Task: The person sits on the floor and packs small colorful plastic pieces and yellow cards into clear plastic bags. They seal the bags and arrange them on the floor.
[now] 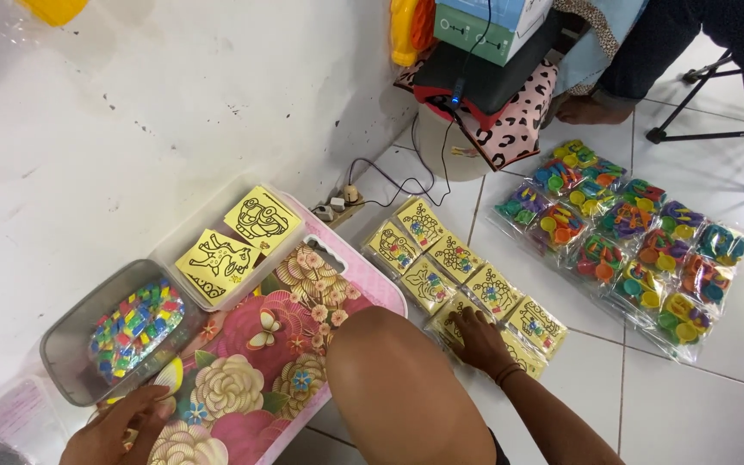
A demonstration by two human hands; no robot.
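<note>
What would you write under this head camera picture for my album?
Right hand on yellow picture packs on the floor, left hand on a flowery tray.

Tray (372, 288) on floor (699, 405), against wall at left. Bin (66, 353) of small pieces on tray's left end; box (184, 251) with two picture cards just right of it, farther off. Card packets (441, 258) in rows on floor right of tray. Toy bags (622, 232) farther right, well apart from tray. Right hand (481, 340) on nearest card packets; left hand (118, 430) on tray's near end. Power strip (337, 207) along wall, beyond tray.
</note>
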